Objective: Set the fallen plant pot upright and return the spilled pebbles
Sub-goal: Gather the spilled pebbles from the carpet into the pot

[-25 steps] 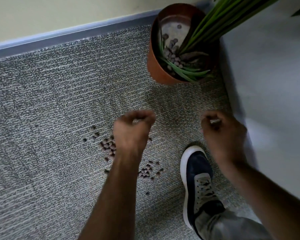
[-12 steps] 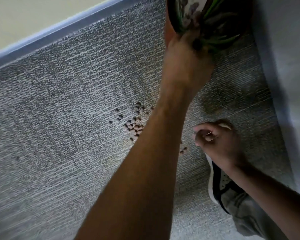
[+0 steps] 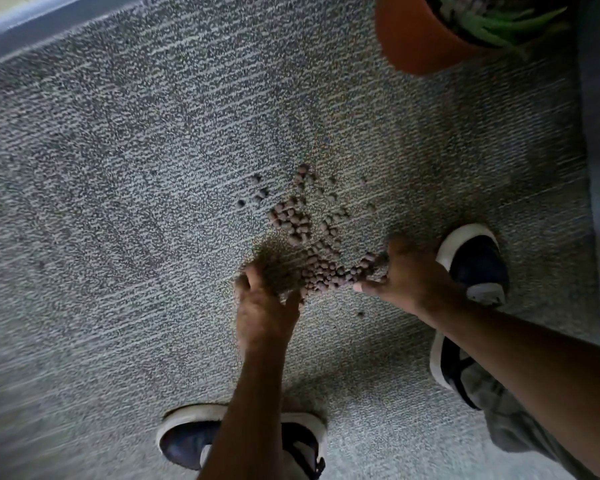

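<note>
Head view, looking down at the floor. Both forearms reach forward and down from the lower edge of the picture, and the two hands flank the near end of a patch of spilled pebbles (image 3: 312, 244) on grey flecked carpet (image 3: 125, 188). The left hand (image 3: 267, 306) shows its back to the camera, wrist straight in line with the forearm, fingers extended and loosely together, pointing away from the body; their tips are blurred, so whether they touch the carpet cannot be told, and nothing shows held in them. The right hand (image 3: 409, 275) enters from the right on a slanted forearm, its thumb stretched toward the left hand and its fingers slightly bent, laid against the right edge of the pebble patch; no pinch or closed grasp shows, and both hands read as spread rather than clenched. Between the two hands lies the densest cluster of pebbles, just beyond the fingertips; looser pebbles scatter farther ahead. Well beyond both hands, ahead and to the right, the terracotta plant pot (image 3: 416, 39) stands upright, cut by the top edge, with green leaves (image 3: 506, 22) in it. A dark shoe with white sole (image 3: 475, 265) sits just right of the right hand; a second shoe (image 3: 187, 441) lies behind the left hand, beneath its forearm.
</note>
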`<control>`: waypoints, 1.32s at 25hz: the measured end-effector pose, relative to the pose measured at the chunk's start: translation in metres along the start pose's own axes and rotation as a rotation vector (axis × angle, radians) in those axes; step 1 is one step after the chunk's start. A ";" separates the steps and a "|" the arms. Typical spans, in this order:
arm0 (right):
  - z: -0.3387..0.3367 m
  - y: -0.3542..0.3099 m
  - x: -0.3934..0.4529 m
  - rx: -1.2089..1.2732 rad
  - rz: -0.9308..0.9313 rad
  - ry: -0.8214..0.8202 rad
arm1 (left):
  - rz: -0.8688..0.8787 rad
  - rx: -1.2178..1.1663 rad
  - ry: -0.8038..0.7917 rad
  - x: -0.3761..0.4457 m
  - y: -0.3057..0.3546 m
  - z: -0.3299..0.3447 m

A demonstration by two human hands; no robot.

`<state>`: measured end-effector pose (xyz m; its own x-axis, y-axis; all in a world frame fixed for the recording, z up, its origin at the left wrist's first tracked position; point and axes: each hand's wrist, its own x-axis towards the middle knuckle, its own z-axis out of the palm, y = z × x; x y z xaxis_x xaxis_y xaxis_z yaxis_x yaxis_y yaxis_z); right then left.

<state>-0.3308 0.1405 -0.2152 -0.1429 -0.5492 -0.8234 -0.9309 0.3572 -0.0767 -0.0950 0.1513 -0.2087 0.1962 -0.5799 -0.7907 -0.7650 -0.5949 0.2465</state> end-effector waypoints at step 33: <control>-0.209 -0.031 0.024 0.139 -0.619 0.717 | 0.371 0.006 0.094 0.008 0.011 0.045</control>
<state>-0.3754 -0.0414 -0.1151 0.1465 -0.9861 -0.0779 -0.8689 -0.0906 -0.4867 -0.1293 0.1657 -0.2380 -0.0396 -0.8039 -0.5934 -0.7982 -0.3318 0.5028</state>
